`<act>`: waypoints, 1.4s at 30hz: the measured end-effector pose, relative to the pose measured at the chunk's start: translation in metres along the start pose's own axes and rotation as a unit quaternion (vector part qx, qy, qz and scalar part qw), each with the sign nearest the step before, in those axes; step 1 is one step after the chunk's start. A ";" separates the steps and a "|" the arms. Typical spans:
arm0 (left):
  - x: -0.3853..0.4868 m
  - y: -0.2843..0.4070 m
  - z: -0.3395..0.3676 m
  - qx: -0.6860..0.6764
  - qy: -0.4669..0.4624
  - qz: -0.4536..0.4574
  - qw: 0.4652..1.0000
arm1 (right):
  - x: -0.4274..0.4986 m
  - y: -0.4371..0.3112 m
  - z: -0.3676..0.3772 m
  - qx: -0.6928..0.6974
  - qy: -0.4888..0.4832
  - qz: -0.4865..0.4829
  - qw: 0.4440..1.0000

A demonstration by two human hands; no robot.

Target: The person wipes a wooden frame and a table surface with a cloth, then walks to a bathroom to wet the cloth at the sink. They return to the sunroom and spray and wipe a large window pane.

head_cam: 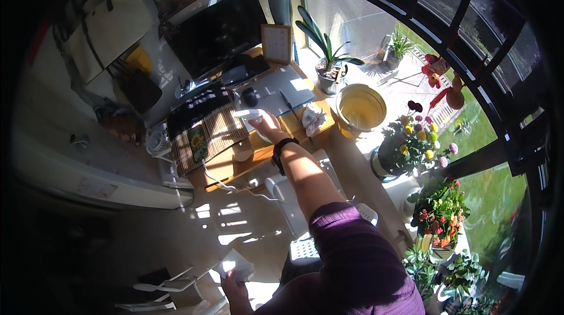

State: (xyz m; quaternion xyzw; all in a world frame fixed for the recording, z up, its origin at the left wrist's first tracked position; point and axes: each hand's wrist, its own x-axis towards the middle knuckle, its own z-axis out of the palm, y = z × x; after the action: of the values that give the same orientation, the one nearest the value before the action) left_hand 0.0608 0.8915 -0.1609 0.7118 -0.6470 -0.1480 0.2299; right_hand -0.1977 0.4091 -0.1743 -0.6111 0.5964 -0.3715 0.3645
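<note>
My right hand (pixel 266 126), below a black wristband, reaches over the wooden desk (pixel 220 173). Its fingers are closed on a small white object (pixel 246 113) whose kind I cannot make out. Low in the picture, my left hand (pixel 235 291) grips a folded white tissue or cloth (pixel 238 265). Left of my right hand, a phone (pixel 198 142) with a sunflower picture lies on a bamboo mat (pixel 220 128), a white cable at its lower end. Beyond the hand are a black mouse (pixel 249 97) and a closed silver laptop (pixel 277 86). A crumpled tissue (pixel 313 119) sits at the desk's right.
A monitor (pixel 216 28) and a picture frame (pixel 276 43) stand at the desk's back. Right of it are a potted plant (pixel 331 75), a yellowish bucket (pixel 361 110) and flowers (pixel 416 139) by the window. A white chair (pixel 286 209) stands below the desk; bags (pixel 110 28) hang left.
</note>
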 end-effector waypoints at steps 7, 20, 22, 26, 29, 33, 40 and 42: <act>-0.006 0.016 -0.010 -0.244 0.162 0.015 0.956 | -0.099 -0.049 -0.054 0.056 0.087 -0.103 0.989; 0.062 0.076 0.004 -0.613 -0.217 -0.140 0.747 | -0.520 -0.161 -0.242 0.082 0.282 -0.197 0.935; 0.060 0.104 0.008 -0.615 -0.264 -0.117 0.734 | -0.584 -0.159 -0.259 0.077 0.352 -0.144 0.922; 0.037 0.172 0.027 -0.667 -0.355 -0.011 0.655 | -0.696 -0.156 -0.297 0.170 0.522 -0.064 0.834; -0.003 0.214 0.037 -0.659 -0.392 -0.008 0.642 | -0.765 -0.154 -0.329 0.109 0.641 -0.095 0.753; -0.056 0.256 0.047 -0.645 -0.425 -0.005 0.636 | -0.833 -0.144 -0.372 0.049 0.706 -0.148 0.691; -0.161 0.326 0.087 -0.650 -0.426 0.012 0.629 | -0.906 -0.117 -0.485 -0.155 0.705 -0.131 0.680; -0.200 0.346 0.104 -0.651 -0.408 -0.014 0.640 | -0.917 -0.108 -0.515 -0.176 0.683 -0.111 0.700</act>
State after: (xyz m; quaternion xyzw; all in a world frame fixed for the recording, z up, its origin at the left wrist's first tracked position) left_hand -0.3111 1.0559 -0.0871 0.2546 -0.4019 -0.8092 0.3447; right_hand -0.6172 1.3268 0.1398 -0.3043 0.6637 -0.6130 -0.3017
